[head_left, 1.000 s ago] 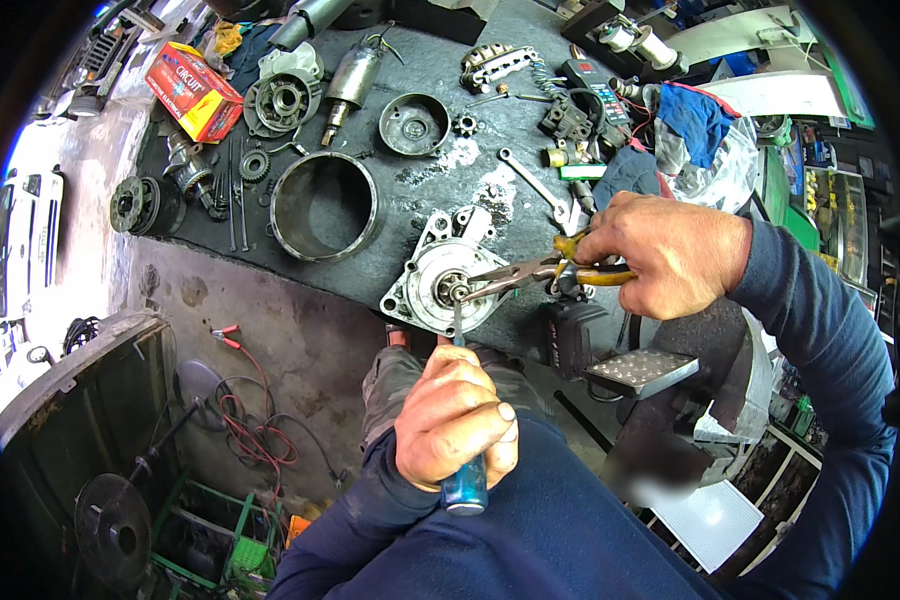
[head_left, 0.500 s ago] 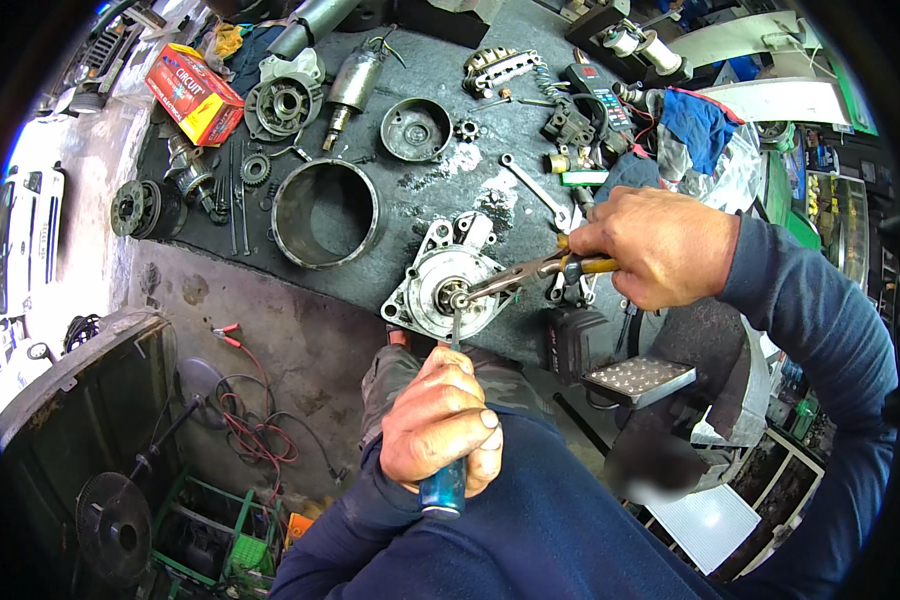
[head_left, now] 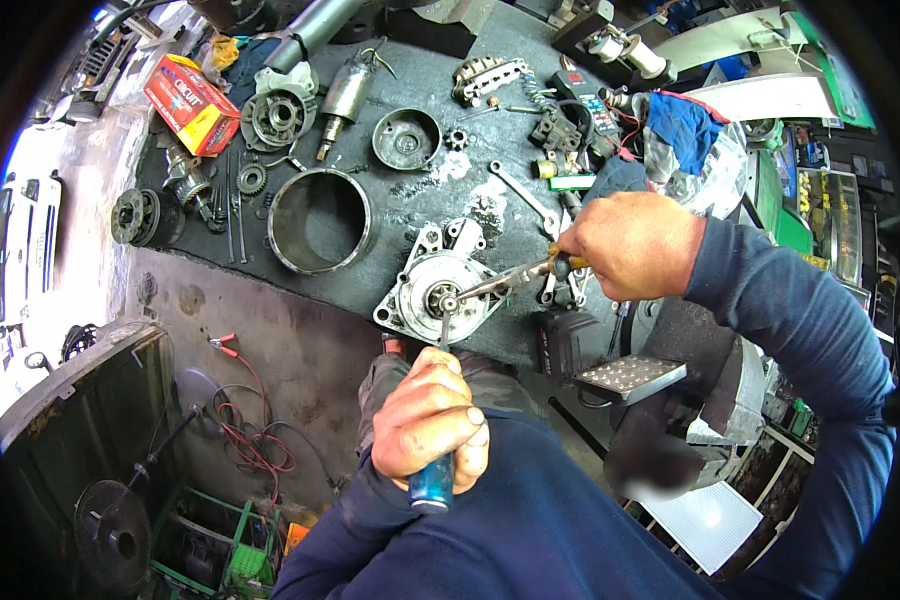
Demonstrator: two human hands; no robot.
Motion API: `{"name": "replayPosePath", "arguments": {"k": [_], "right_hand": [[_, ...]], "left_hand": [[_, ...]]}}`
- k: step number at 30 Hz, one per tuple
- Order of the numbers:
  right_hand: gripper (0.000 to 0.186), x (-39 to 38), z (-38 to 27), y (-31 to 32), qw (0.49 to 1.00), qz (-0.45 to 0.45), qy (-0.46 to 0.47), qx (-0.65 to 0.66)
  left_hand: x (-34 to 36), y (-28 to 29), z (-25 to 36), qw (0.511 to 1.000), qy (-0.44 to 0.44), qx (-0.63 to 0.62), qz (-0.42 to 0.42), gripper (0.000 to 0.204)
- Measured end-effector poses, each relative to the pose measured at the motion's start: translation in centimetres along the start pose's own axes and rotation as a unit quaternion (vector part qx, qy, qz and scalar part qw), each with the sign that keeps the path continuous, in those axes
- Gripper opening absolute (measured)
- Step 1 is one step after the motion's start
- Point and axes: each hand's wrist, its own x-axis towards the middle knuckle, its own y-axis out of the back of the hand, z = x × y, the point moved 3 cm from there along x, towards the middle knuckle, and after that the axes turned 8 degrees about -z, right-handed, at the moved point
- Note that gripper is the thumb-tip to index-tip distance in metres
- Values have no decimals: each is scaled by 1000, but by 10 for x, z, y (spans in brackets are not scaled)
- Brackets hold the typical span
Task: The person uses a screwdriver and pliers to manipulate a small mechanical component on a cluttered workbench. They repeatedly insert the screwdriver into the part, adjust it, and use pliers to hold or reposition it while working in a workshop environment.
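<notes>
A round metal motor housing with a flanged rim lies at the bench's near edge, a small toothed shaft at its centre. My left hand is wrapped round the blue handle of a screwdriver, whose blade reaches the shaft's end. From the right, my right hand grips the yellow handles of pliers. Their narrow jaws point at that same shaft and meet it close to the screwdriver tip. Whether the jaws pinch a small part there, I cannot tell.
Left of the housing stands an open metal cylinder. Behind it lie a round metal cap and an armature. A wrench is near my right hand. A red box sits far left, a blue cloth far right.
Both hands and the bench sit slightly further left in the picture. The pliers and screwdriver stay at the shaft, the pliers' angle only slightly different. Nothing has been let go.
</notes>
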Motion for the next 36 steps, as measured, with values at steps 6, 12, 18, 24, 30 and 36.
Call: {"name": "replayPosePath", "arguments": {"k": [6, 12, 18, 24, 30, 36], "right_hand": [[24, 2, -3, -5, 1000, -4, -11, 0], [19, 6, 2, -12, 1000, 7, 12, -16], [25, 4, 1, -25, 999, 17, 11, -35], [26, 0, 3, -33, 998, 50, 11, -28], [28, -9, -2, -34, 999, 49, 5, 3], [22, -14, 13, -18, 988, 96, -121, -6]], "left_hand": [[-1, 4, -5, 1000, -26, 6, -15, 18], [-4, 5, -11, 999, -28, -15, 13, 16], [-7, 9, -17, 997, 23, -32, 62, 16], [-12, 9, -19, 997, 28, -15, 65, 16], [-12, 8, -17, 998, 23, -9, 58, 17], [-12, 7, -16, 997, 40, -16, 58, 17]]}}
